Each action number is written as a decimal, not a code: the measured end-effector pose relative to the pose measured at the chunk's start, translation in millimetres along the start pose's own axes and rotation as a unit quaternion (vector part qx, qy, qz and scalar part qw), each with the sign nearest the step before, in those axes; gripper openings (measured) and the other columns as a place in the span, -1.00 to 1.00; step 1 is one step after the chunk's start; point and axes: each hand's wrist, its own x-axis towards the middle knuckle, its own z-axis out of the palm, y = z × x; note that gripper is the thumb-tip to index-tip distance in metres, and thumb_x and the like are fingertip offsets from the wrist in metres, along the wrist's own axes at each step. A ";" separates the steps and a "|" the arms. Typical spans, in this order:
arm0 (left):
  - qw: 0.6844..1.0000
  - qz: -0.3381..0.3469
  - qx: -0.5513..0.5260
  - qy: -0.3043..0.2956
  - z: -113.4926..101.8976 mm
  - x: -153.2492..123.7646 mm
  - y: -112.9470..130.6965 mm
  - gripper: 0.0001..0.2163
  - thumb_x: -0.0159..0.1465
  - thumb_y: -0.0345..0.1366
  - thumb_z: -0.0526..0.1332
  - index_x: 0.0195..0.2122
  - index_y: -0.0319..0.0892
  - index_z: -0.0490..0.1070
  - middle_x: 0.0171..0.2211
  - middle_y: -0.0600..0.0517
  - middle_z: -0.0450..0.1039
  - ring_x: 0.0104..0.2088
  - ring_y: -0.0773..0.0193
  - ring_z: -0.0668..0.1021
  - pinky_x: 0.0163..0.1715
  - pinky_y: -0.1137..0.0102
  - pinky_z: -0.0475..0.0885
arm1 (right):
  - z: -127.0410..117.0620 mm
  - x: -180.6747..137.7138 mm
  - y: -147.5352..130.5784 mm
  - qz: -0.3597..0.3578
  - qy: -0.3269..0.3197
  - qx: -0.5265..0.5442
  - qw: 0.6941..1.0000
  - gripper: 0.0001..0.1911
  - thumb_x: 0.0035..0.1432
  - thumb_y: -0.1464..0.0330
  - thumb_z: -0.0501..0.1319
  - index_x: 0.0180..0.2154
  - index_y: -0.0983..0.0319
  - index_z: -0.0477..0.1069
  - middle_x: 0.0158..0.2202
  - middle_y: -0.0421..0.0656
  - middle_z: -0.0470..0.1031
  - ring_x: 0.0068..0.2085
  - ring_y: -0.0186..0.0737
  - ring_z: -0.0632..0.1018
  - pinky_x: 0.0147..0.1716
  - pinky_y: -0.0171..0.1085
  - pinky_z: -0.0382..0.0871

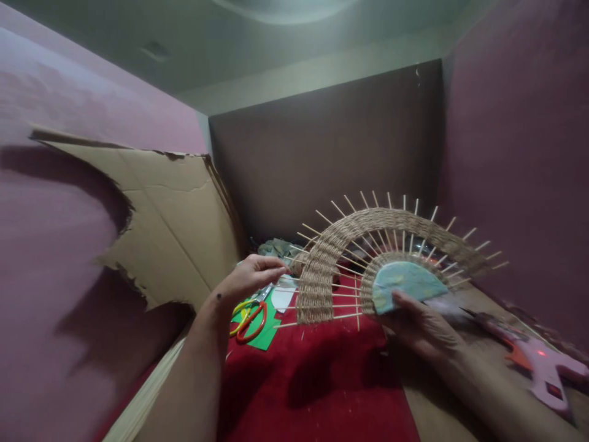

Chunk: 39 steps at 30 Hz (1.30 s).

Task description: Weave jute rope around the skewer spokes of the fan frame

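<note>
"Bare forearms (188, 374) lie nearest, both cut off by the bottom edge. What does the right hand (416, 322) hold?"

"It grasps the woven fan (363, 222) by its pale blue half-round patch (407, 283): the thumb presses on the front, and the other fingers are hidden behind. So the fan is held up in the middle and right of the scene, above the red cloth (340, 387)."

"And the left hand (257, 273)?"

"Its fingertips are drawn together by the stick ends on the fan's left side. Whether they pinch a stick, a strand or nothing cannot be told."

"What lies below that hand?"

"Scissors with red-orange handles (251, 322), beside a yellow handle, on a green sheet (267, 337). The left wrist and arm cover part of that spot."

"Anything else half hidden?"

"Shiny things (426, 248) show between the sticks, too blurred to name. At near left, a pale bundle (142, 399) runs behind the forearm and out of view. At right, a pink glue gun (543, 362) shows a red light; torn cardboard (170, 215) stands at far left."
</note>
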 end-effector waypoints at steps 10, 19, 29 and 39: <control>0.961 -0.059 -0.270 0.018 24.5 -11.0 -27.8 -0.77 -0.01 -0.35 0.29 -0.28 -0.25 0.50 -0.62 0.12 0.31 -0.63 0.49 0.29 -0.62 0.54 0.17 | 5.0 -7.5 6.8 0.020 0.027 -0.020 0.999 -0.69 -0.30 0.48 0.45 -0.43 0.24 0.42 -0.38 -0.22 0.57 -0.36 -0.23 0.56 -0.15 -0.09 0.48; 0.966 -0.022 -0.258 -0.017 28.6 -19.0 -29.1 -0.80 0.02 -0.28 0.32 -0.34 -0.27 0.53 -0.62 0.06 0.37 -0.64 0.48 0.30 -0.66 0.52 0.12 | 15.7 -11.2 6.2 0.024 0.064 0.014 0.998 -0.62 -0.43 0.53 0.48 -0.46 0.22 0.44 -0.39 -0.24 0.57 -0.33 -0.28 0.55 -0.17 -0.17 0.50; 0.980 -0.006 -0.196 -0.020 20.0 -31.2 -22.5 -0.79 0.14 -0.20 0.21 -0.41 -0.24 0.54 -0.67 0.07 0.33 -0.69 0.49 0.23 -0.69 0.50 0.08 | 4.1 -5.7 4.4 -0.005 0.031 -0.032 0.999 -0.68 -0.32 0.46 0.46 -0.42 0.20 0.45 -0.35 -0.25 0.57 -0.29 -0.24 0.55 -0.06 -0.02 0.41; 0.996 -0.017 -0.057 0.062 21.7 -16.7 -36.2 -0.87 0.01 -0.26 0.29 -0.45 -0.21 0.54 -0.54 0.02 0.46 -0.55 0.39 0.39 -0.52 0.46 0.29 | 3.1 -1.6 6.9 -0.088 0.006 -0.098 0.991 -0.64 -0.19 0.45 0.40 -0.26 0.14 0.46 -0.35 -0.28 0.56 -0.27 -0.20 0.56 -0.01 0.05 0.34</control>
